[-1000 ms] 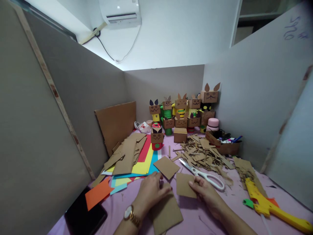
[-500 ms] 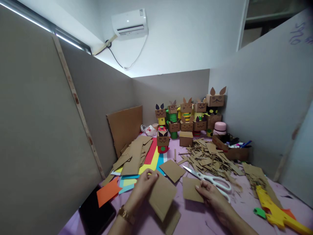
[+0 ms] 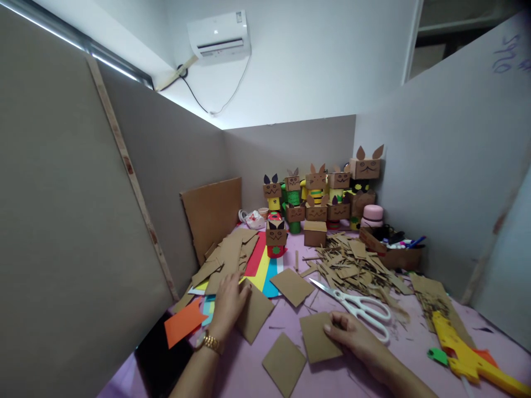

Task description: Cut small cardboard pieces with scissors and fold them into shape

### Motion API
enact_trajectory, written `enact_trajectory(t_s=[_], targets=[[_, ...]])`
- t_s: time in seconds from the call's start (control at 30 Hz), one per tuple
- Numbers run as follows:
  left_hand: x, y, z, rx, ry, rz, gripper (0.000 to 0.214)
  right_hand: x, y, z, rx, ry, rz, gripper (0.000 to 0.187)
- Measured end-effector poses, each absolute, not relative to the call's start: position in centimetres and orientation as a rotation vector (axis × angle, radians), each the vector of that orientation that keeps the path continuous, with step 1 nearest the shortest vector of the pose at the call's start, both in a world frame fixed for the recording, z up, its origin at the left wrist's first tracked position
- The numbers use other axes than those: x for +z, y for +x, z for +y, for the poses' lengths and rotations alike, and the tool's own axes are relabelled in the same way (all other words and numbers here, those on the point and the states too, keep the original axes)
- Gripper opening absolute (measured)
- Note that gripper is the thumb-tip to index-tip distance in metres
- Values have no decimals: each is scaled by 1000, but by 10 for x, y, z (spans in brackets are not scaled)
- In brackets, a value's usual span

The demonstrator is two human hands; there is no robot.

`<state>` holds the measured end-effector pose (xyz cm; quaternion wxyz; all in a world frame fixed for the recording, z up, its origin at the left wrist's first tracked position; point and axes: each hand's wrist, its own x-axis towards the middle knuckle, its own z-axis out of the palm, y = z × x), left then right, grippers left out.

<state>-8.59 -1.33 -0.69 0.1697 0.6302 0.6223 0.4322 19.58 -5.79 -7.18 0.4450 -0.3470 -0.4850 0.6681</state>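
My right hand (image 3: 352, 334) pinches a small cardboard square (image 3: 319, 337) by its right edge, just above the table. My left hand (image 3: 232, 301), with a gold watch (image 3: 209, 341) on the wrist, has its fingers stretched forward. Its thumb side rests at the edge of a larger cardboard piece (image 3: 255, 312), and its fingertips reach the long cardboard strips (image 3: 228, 265). Another cardboard square (image 3: 284, 364) lies nearest me, between the hands. A further square (image 3: 291, 286) lies beyond them. White-handled scissors (image 3: 357, 307) lie beside my right hand.
Cardboard scraps (image 3: 352, 265) are heaped at the right, near a box of pens (image 3: 398, 255). A yellow glue gun (image 3: 464, 354) lies front right. Cardboard animal figures (image 3: 317, 182) stand at the back. An orange paper (image 3: 185, 323) and a dark tablet-like slab (image 3: 160, 359) are at the left.
My left hand has put the larger cardboard piece down and moved left and forward, uncovering the square nearest me. My right hand has shifted slightly left and lower with its cardboard square.
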Motion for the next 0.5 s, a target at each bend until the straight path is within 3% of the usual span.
enact_trajectory(t_s=[0.17, 0.5], targets=[[-12, -44, -22, 1115, 1836, 1737, 24, -70, 194, -57, 1627, -895, -1193, 26], [-50, 12, 1, 1135, 1497, 1592, 50, -73, 194, -54, 1643, -871, -1152, 33]])
